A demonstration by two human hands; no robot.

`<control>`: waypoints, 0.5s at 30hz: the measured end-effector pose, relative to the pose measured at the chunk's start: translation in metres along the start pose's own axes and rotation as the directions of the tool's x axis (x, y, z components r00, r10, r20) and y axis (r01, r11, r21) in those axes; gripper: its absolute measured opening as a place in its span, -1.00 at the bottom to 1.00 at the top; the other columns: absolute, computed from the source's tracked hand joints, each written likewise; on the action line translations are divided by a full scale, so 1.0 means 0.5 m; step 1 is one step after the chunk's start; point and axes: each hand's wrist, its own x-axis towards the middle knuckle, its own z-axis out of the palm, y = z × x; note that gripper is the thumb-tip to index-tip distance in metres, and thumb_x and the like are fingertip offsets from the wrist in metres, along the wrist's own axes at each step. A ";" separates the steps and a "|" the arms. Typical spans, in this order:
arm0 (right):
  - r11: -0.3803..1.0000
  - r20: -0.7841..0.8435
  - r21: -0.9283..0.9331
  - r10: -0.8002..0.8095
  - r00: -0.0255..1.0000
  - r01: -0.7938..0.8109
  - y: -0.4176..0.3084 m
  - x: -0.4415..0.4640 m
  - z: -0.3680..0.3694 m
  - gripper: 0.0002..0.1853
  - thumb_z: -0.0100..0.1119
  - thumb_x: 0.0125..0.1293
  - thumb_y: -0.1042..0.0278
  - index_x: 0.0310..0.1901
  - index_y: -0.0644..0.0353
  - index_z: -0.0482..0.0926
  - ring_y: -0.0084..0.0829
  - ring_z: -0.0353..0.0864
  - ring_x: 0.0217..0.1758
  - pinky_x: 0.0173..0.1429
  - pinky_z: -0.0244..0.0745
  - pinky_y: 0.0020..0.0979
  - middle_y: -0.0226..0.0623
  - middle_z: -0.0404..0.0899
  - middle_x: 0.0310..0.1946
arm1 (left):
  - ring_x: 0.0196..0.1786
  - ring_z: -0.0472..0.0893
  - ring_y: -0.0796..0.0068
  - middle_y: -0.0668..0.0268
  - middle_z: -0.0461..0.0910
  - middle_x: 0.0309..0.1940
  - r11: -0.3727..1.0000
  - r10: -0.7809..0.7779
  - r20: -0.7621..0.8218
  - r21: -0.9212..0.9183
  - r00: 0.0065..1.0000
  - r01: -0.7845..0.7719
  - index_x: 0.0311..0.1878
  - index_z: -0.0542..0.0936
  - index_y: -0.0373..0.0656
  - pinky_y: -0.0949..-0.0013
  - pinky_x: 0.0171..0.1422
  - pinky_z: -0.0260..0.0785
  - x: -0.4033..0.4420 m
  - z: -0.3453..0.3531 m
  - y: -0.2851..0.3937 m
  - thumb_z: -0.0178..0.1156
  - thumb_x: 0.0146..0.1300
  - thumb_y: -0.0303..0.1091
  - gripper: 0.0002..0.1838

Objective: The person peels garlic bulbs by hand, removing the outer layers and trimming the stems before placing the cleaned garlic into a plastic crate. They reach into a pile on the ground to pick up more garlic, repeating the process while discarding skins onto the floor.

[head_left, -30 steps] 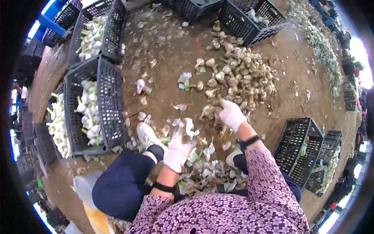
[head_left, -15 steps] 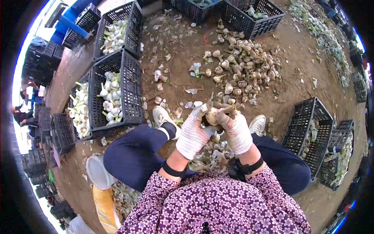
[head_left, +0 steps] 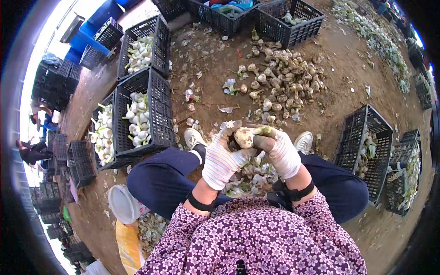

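Between my two gloved hands is a garlic bulb (head_left: 244, 138), brownish on the outside, its stem pointing right. My left hand (head_left: 222, 160), in a striped knit glove, curls its fingers and thumb about the bulb's left side. Closed on the stem end is my right hand (head_left: 282, 153), in a similar glove with dirty fingertips. Below the hands, between my legs, lies a heap of garlic peelings (head_left: 252, 178). Ahead on the dirt floor spreads a pile of unpeeled garlic bulbs (head_left: 293, 78).
Black crates of white garlic (head_left: 137, 119) stand on the left. Another crate (head_left: 362, 146) is at the right, and a crate (head_left: 291, 27) stands beyond the pile. A white bucket (head_left: 123, 204) and a yellow sack (head_left: 127, 243) are by my left leg. People are at the far left.
The garlic bulb has turned so its pale rounded side shows and its stem points right. My hands stay around it, and the whole view has shifted slightly.
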 end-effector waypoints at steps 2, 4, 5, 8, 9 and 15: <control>0.990 -0.035 -0.137 -0.052 0.998 0.047 0.015 0.006 -0.005 -0.72 0.11 0.37 0.44 0.07 0.29 0.59 -0.61 0.56 -0.06 0.11 0.45 -0.50 -0.44 0.66 -0.09 | 0.05 0.60 0.51 0.27 0.63 0.04 0.999 0.006 -0.015 0.039 1.000 -0.005 0.24 0.47 -0.30 0.40 0.19 0.47 -0.004 0.003 0.003 0.57 0.01 -0.38 -0.29; 0.985 -0.106 -0.135 -0.121 0.987 0.106 0.049 0.008 0.006 -0.77 0.09 0.34 0.52 0.00 0.26 0.59 -0.64 0.53 -0.12 0.03 0.45 -0.53 -0.46 0.65 -0.16 | -0.05 0.60 0.53 0.34 0.64 -0.06 0.940 -0.305 -0.047 -0.175 0.951 0.293 0.18 0.53 -0.27 0.45 0.08 0.45 -0.005 -0.011 -0.001 0.40 0.16 -0.32 -0.47; 0.960 -0.105 -0.199 -0.222 0.969 0.199 0.059 0.008 0.007 -0.79 0.11 0.32 0.53 -0.03 0.24 0.60 -0.64 0.52 -0.13 0.01 0.45 -0.53 -0.46 0.64 -0.18 | -0.12 0.59 0.52 0.38 0.62 -0.11 0.878 -0.405 0.028 -0.266 0.914 0.397 0.14 0.56 -0.24 0.48 0.00 0.43 0.005 -0.023 -0.006 0.25 0.22 -0.25 -0.55; 0.927 -0.084 -0.308 -0.250 0.965 0.213 0.052 0.003 0.003 -0.79 0.16 0.29 0.54 -0.04 0.22 0.60 -0.64 0.51 -0.15 -0.01 0.46 -0.51 -0.45 0.62 -0.21 | -0.11 0.62 0.55 0.36 0.65 -0.12 0.832 -0.320 -0.023 -0.485 0.947 0.269 0.18 0.56 -0.21 0.45 -0.01 0.49 0.006 -0.024 -0.016 0.25 0.28 -0.18 -0.54; 0.907 -0.100 -0.360 -0.270 0.957 0.218 0.047 0.002 0.002 -0.80 0.16 0.30 0.53 -0.05 0.22 0.60 -0.63 0.50 -0.15 -0.02 0.46 -0.50 -0.46 0.61 -0.22 | -0.11 0.62 0.55 0.36 0.65 -0.12 0.831 -0.320 -0.025 -0.487 0.947 0.268 0.18 0.56 -0.21 0.45 -0.01 0.49 0.000 -0.019 -0.002 0.25 0.28 -0.18 -0.54; 0.980 -0.084 -0.199 -0.044 0.995 0.026 0.018 -0.010 0.009 -0.79 0.16 0.33 0.50 -0.02 0.25 0.60 -0.64 0.55 -0.31 -0.16 0.48 -0.54 -0.45 0.62 -0.29 | -0.17 0.65 0.55 0.25 0.65 -0.08 0.966 -0.254 0.027 -0.037 0.967 0.255 0.23 0.50 -0.30 0.50 -0.19 0.54 -0.004 -0.039 0.037 0.45 0.21 -0.34 -0.44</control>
